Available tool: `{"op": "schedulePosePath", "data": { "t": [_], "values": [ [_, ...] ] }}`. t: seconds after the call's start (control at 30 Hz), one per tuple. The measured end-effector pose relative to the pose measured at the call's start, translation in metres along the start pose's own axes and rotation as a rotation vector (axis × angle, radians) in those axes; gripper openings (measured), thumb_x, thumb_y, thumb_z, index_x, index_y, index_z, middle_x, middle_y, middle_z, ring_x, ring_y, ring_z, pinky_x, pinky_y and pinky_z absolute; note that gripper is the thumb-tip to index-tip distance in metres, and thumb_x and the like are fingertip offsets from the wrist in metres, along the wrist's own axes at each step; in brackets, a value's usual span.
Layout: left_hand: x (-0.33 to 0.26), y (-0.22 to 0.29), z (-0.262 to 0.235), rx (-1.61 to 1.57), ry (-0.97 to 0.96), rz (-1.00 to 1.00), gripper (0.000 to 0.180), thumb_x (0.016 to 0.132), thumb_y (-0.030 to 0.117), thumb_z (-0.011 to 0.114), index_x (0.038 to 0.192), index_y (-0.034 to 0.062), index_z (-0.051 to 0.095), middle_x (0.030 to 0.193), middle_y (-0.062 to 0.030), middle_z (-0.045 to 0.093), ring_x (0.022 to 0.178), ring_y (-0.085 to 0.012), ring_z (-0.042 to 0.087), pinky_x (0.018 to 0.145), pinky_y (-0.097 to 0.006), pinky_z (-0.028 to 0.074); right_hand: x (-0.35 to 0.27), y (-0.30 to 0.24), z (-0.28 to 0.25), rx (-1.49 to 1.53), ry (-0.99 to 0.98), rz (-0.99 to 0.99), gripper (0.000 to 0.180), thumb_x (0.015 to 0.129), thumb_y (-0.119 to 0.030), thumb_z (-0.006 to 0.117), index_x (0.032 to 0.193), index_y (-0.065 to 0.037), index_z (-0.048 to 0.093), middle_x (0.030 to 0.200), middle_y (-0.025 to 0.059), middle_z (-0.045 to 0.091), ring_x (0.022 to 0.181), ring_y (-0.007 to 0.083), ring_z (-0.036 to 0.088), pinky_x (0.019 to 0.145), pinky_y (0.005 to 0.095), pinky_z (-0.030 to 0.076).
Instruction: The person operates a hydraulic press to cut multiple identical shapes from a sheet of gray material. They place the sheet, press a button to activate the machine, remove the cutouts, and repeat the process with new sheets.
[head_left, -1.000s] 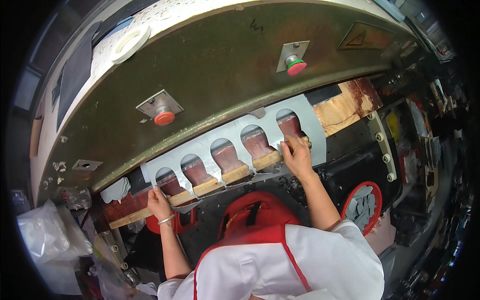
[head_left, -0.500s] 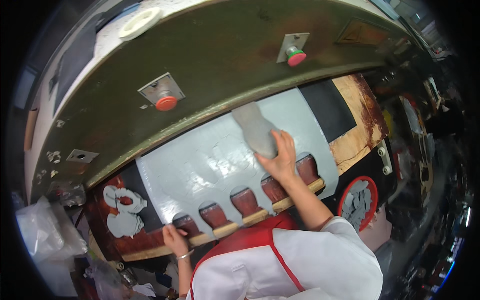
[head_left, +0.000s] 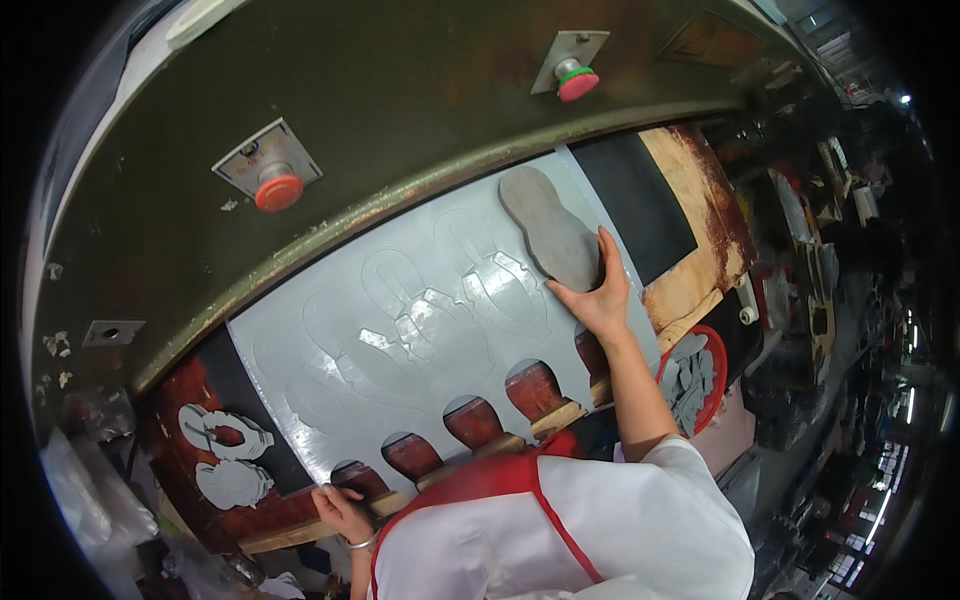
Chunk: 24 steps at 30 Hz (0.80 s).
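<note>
A grey sheet [head_left: 290, 365] lies across the work board, marked with several sole-shaped outlines. Rounded cut-outs along its near edge show the reddish board [head_left: 412, 457] underneath. My right hand [head_left: 603, 300] grips the near end of a grey, sole-shaped cutting die [head_left: 548, 225], thumb on one side and fingers on the other. The die lies flat on the right part of the sheet, close to its right edge. At the near left corner of the sheet, my left hand [head_left: 343, 515] has its thumb and fingers closed on the edge.
Grey cut pieces [head_left: 230, 484] are stacked at the left end of the board. A red basin [head_left: 714, 385] with grey scraps stands at the right. Beyond the sheet rises a green machine beam [head_left: 400, 110] with a red button [head_left: 278, 187] and a pink button [head_left: 577, 84].
My right hand has moved the cutting die rightward across the sheet and turned it slightly. My left hand stays at the near left corner. The view has shifted somewhat.
</note>
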<state>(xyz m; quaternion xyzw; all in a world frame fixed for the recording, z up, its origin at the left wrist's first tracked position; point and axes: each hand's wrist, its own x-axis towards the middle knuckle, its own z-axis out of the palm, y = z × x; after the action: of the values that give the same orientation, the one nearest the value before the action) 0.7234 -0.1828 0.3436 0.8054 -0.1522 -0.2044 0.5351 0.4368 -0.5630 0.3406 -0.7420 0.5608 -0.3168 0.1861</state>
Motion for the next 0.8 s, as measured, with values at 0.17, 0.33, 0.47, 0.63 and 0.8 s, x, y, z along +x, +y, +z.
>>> {"op": "schedulePosePath", "data": {
  "t": [0.17, 0.33, 0.47, 0.63, 0.8],
  "values": [
    [0.034, 0.012, 0.015, 0.054, 0.046, 0.052, 0.029, 0.101, 0.023, 0.042, 0.077, 0.0072, 0.039, 0.059, -0.0006, 0.043, 0.049, -0.0075, 0.044, 0.049, -0.022, 0.037, 0.048, -0.010, 0.013, 0.372, 0.022, 0.225, 0.080, 0.071, -0.022, 0.077, 0.138, -0.005, 0.038, 0.125, 0.0187, 0.053, 0.115, 0.0310, 0.054, 0.093, 0.0387, 0.047],
    [0.096, 0.025, 0.041, 0.115, 0.053, 0.120, 0.030, 0.101, 0.024, 0.043, 0.076, 0.0058, 0.041, 0.057, -0.0008, 0.044, 0.049, -0.0075, 0.045, 0.049, -0.023, 0.036, 0.163, -0.071, 0.030, -0.073, 0.345, -0.282, 0.082, 0.086, -0.033, 0.059, 0.142, 0.009, 0.015, 0.142, 0.0335, 0.023, 0.132, 0.0479, 0.021, 0.109, 0.0524, 0.018],
    [0.139, 0.037, 0.056, 0.184, 0.119, 0.109, 0.031, 0.100, 0.024, 0.045, 0.076, 0.0053, 0.046, 0.057, 0.0002, 0.043, 0.050, -0.0071, 0.043, 0.049, -0.023, 0.035, 0.186, -0.097, 0.061, -0.018, 0.329, -0.196, 0.095, 0.085, -0.038, 0.062, 0.142, 0.010, 0.003, 0.144, 0.0401, 0.003, 0.135, 0.0535, 0.009, 0.110, 0.0552, 0.013],
    [0.193, 0.043, 0.068, 0.254, 0.126, 0.141, 0.032, 0.100, 0.026, 0.046, 0.077, 0.0039, 0.048, 0.055, -0.0010, 0.047, 0.050, -0.0073, 0.045, 0.050, -0.024, 0.035, 0.176, -0.078, 0.079, 0.018, 0.337, -0.215, 0.094, 0.085, -0.034, 0.064, 0.144, 0.007, 0.003, 0.146, 0.0361, 0.003, 0.135, 0.0509, 0.011, 0.110, 0.0541, 0.014],
    [0.199, 0.046, 0.069, 0.230, 0.107, 0.195, 0.030, 0.100, 0.026, 0.046, 0.081, 0.0026, 0.053, 0.054, -0.0013, 0.049, 0.049, -0.0083, 0.046, 0.048, -0.025, 0.035, 0.155, -0.027, 0.060, -0.202, 0.287, -0.163, 0.083, 0.084, -0.032, 0.066, 0.143, 0.002, 0.020, 0.146, 0.0319, 0.018, 0.131, 0.0462, 0.026, 0.106, 0.0492, 0.027]
  ]
}}
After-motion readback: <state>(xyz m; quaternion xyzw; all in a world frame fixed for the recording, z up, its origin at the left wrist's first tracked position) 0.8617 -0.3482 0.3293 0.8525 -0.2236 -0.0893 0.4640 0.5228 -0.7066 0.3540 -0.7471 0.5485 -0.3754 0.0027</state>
